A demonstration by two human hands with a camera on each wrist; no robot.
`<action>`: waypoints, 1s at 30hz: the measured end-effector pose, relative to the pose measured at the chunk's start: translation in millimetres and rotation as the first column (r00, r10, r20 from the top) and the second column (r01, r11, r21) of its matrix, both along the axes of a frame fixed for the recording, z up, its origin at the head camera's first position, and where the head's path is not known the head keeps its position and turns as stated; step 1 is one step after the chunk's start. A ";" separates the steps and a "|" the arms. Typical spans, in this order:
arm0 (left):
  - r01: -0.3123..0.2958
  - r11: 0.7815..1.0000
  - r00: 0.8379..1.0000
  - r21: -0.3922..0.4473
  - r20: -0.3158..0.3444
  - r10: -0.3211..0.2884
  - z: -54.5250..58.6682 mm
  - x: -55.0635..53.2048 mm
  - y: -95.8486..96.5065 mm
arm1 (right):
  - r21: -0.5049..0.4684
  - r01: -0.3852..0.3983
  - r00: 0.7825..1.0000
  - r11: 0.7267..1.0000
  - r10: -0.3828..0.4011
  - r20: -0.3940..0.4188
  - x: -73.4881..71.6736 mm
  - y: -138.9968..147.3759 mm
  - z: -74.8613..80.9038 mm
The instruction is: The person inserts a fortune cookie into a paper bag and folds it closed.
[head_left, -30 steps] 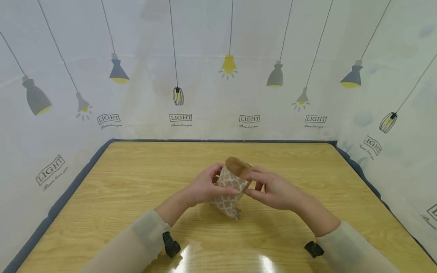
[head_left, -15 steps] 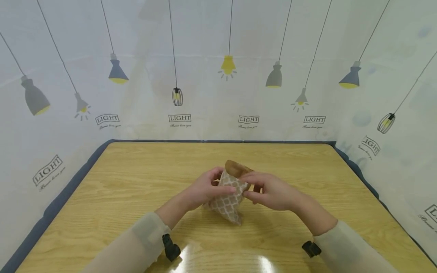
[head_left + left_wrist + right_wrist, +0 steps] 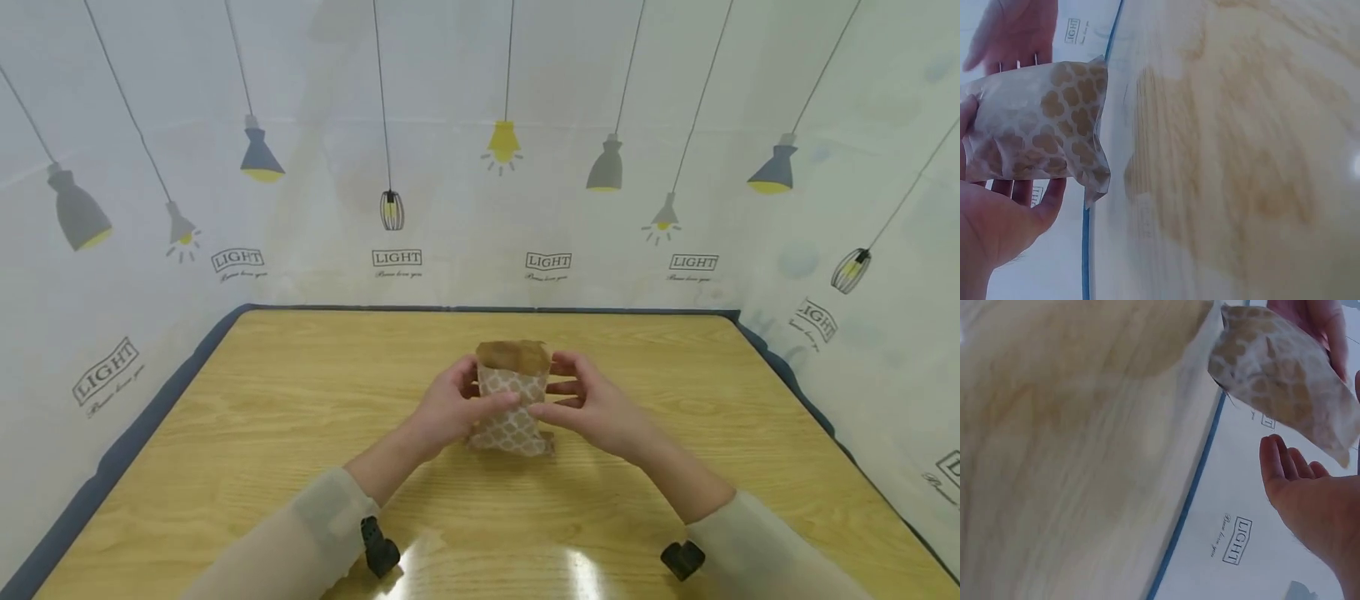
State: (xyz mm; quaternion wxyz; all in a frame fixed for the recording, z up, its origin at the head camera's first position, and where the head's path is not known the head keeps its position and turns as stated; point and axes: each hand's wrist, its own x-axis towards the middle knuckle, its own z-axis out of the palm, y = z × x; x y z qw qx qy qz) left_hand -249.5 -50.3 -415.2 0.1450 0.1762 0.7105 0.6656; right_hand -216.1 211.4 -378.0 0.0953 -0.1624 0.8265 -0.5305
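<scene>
A small brown paper bag (image 3: 510,425) with a white lattice print stands upright in the head view, its top open and the plain brown inside showing. My left hand (image 3: 446,408) grips its left side, thumb across the front and fingers behind. On the other side, my right hand (image 3: 603,417) is spread around the right edge, the thumb tip overlapping the front in this view. The right wrist view has a gap between the bag (image 3: 1279,369) and the loosely bent fingers of my right hand (image 3: 1316,506). In the left wrist view, the bag's crimped bottom end (image 3: 1099,125) sticks out past the fingers.
A light wood table (image 3: 300,367) lies under both hands. White curtains (image 3: 450,167) printed with hanging lamps surround it at the back and sides, above a dark blue edge (image 3: 585,311). Black straps (image 3: 378,546) sit at the sleeves.
The bag has turned from a tilt to upright, its mouth now facing the head camera. My right hand has let go of the rim and moved to the bag's right side.
</scene>
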 end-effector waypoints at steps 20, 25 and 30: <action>0.044 0.997 0.999 0.056 -0.028 -0.042 3.6 -0.2 -2.5 | -0.038 0.045 0.999 0.998 -0.046 -0.002 -1.8 -6.1 -3.9; 0.025 0.998 1.000 0.049 -0.011 -0.025 5.3 1.8 -1.1 | -0.062 0.030 0.999 0.998 -0.028 0.022 -3.5 -5.8 -5.8; 0.001 0.998 1.000 0.066 0.025 -0.002 6.1 1.9 0.1 | -0.133 -0.001 0.997 0.991 0.012 0.077 -4.4 -5.4 -4.0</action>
